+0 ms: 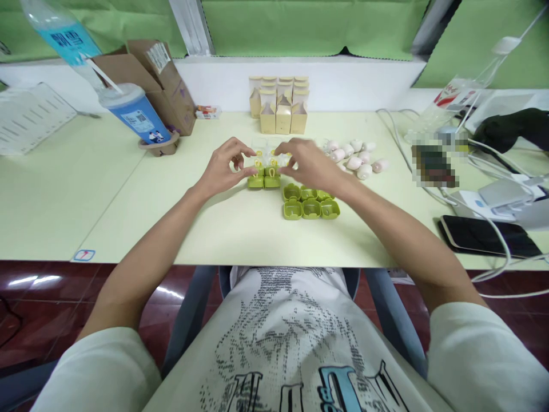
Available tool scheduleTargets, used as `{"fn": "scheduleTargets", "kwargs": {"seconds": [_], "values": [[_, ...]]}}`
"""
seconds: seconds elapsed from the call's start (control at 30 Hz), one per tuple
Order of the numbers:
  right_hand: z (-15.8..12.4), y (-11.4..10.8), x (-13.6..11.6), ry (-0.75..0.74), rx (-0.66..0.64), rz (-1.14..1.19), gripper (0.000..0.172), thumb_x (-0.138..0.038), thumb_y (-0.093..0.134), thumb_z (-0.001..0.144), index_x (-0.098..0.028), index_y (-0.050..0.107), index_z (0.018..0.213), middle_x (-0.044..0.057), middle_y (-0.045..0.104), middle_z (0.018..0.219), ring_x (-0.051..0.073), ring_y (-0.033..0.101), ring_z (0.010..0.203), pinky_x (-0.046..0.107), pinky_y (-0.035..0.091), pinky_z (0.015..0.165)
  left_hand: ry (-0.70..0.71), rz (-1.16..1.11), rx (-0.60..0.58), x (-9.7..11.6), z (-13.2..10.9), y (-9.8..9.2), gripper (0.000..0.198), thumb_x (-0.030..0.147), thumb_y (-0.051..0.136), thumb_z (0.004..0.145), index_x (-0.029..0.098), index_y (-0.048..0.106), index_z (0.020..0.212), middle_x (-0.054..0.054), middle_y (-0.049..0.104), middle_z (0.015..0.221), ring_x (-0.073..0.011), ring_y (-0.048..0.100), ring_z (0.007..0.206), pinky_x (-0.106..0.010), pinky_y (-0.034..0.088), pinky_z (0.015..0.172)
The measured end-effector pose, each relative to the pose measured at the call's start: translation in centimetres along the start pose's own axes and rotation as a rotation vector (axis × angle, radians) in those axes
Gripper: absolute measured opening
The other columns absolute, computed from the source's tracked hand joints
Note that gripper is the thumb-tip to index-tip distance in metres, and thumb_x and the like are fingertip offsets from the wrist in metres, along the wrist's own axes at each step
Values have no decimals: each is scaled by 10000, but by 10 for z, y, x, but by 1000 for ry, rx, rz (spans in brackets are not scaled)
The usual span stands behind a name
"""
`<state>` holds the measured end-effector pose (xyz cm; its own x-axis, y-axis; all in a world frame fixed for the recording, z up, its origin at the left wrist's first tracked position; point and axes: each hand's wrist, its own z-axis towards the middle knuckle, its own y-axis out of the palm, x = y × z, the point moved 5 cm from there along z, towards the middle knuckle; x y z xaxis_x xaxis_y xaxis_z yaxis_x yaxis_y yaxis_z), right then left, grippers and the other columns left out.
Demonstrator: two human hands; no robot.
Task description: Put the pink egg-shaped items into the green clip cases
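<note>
Those little green boxes (264, 182) sit on the surface (214, 229) between both hands, roughly 4 o'clock from the left hand (222, 167) and 8 from the right hand (312, 163). Each grip is curled, thumb and fingers partway apart; can't tell if either's actually pinching the clear plastic (268, 144). Green cups (311, 209) are at 4 o'clock from the boxes.

A blue cup (143, 117) stands near an open cardboard box (182, 106).
</note>
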<state>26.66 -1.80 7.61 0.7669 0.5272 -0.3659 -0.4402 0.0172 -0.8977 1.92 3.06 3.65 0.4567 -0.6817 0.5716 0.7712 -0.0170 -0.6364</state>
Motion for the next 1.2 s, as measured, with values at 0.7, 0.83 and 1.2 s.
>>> {"fn": "scheduleTargets", "kwargs": {"seconds": [0.7,0.83,1.2], "values": [[-95,-58,107,524,-195,-315,259,-11,769,1059,-171,931,1183,157,910,1074,233,809,990,442,574,1043,90,-34,-421,72,-39,80,525,765,577,1174,373,799,1444,-121,749,1577,-346,728,1489,-638,602,1303],[-101,-68,88,524,181,42,316,-87,658,1151,-143,917,1325,230,892,1297,180,858,941,397,654,938,108,43,-319,69,-37,77,378,502,495,1235,354,787,1423,-122,771,1514,-338,740,1444,-646,631,1247],[-82,5,59,-68,373,730,290,-601,1041,924,-326,978,990,66,909,1045,262,820,950,468,706,862,513,409,-232,62,-43,85,166,358,806,1129,209,791,1200,-160,810,1469,-442,627,1492,-656,666,1085]]}}
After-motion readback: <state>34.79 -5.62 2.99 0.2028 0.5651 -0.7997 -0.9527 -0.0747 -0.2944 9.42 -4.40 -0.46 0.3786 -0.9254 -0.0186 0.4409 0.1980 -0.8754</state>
